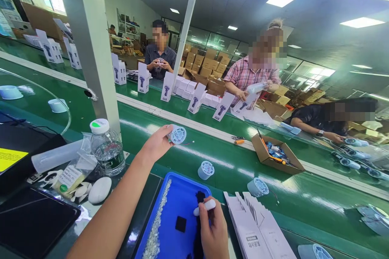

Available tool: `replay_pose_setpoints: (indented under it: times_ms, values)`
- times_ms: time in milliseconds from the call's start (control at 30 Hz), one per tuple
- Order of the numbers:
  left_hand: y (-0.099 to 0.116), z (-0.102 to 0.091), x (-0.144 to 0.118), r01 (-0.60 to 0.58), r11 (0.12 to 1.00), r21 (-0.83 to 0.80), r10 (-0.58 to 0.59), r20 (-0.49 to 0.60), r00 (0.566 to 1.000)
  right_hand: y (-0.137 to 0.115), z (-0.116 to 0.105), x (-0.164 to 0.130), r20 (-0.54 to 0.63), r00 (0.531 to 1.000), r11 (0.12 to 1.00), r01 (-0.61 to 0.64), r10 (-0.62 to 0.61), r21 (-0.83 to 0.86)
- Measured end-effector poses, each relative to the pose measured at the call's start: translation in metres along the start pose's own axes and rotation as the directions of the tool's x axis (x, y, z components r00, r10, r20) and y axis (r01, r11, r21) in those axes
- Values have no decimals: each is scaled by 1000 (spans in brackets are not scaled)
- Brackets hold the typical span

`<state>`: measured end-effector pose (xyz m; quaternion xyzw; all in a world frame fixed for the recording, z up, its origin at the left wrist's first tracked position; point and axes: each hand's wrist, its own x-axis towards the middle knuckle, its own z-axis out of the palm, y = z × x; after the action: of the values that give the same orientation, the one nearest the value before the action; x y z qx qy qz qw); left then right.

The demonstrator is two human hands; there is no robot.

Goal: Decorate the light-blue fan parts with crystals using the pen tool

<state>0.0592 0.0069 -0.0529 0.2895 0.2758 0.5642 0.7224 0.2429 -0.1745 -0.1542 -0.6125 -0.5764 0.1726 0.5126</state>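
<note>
The right hand [214, 230] grips a small white tool [205, 206] over the blue tray [182, 194], beside a black strip [199, 226] and a line of tiny parts [156, 222]. The left hand [158, 143] pinches a round white fan part [178, 134] above the green belt [231, 166]; others like it [206, 170] rest there. The step looks like picking up a part for fitting; next it likely needs bringing down to the tray. Across the belt, co-workers pack boxes [196, 99].
</note>
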Motion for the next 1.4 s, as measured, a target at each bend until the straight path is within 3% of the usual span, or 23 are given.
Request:
replay_pose_setpoints:
  times_ms: [200, 333, 433, 567, 933, 1133, 1400]
  values:
    - [-9, 11, -6, 26, 996, 80, -31, 66, 997, -16, 12, -11, -59, 998, 994, -22, 28, 106]
    - [-19, 19, -10, 70, 972, 224, -90, 79, 993, -19, 24, -17, 70, 996, 963, -65, 48, 262]
    - [-24, 22, -12, 76, 941, 330, -113, 97, 989, -20, 22, -13, -62, 984, 874, -118, 167, 471]
    - [-29, 29, -16, 96, 896, 435, -172, 139, 975, -19, 8, -5, -208, 950, 779, -53, 232, 625]
    - [-45, 45, -25, 32, 757, 653, -238, 230, 944, -16, -5, 0, -177, 954, 791, -90, 244, 605]
    - [-36, 37, -20, 32, 730, 683, -197, 165, 966, -14, -7, 0, -357, 873, 797, -56, 332, 602]
    - [-15, 19, -10, 17, 733, 680, -91, 73, 993, -4, 7, -4, -111, 974, 896, -133, 197, 423]
